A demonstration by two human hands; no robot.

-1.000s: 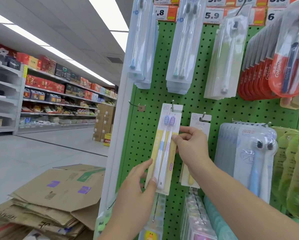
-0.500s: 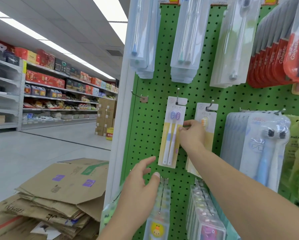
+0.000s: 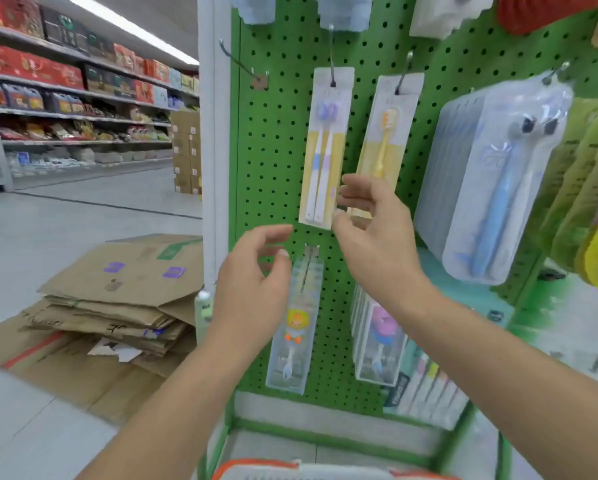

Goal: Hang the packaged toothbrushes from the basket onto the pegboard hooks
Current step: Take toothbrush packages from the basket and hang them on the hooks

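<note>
Grey tiled floor (image 3: 83, 220); stocked shelves (image 3: 76, 98) left; ceiling light strip (image 3: 128, 26).

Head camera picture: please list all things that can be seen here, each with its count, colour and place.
pegboard: one, green, upright ahead.
two-brush pack: one, yellow card with white brushes, hung on a middle hook.
single-brush pack: one, yellow brush, hung to its right.
empty hook: one, metal, upper left of the board.
blue-brush packs: a row, clear plastic, right side.
cartoon brush packs: a row, clear, on a low hook.
green packs: several, far right edge.
flattened cardboard: a pile, brown, on the floor at left.
store shelves: stocked, left background.
basket: one, orange rim, bottom edge.
left hand: empty, below the two-brush pack.
right hand: empty, beside that pack's lower end.
</note>
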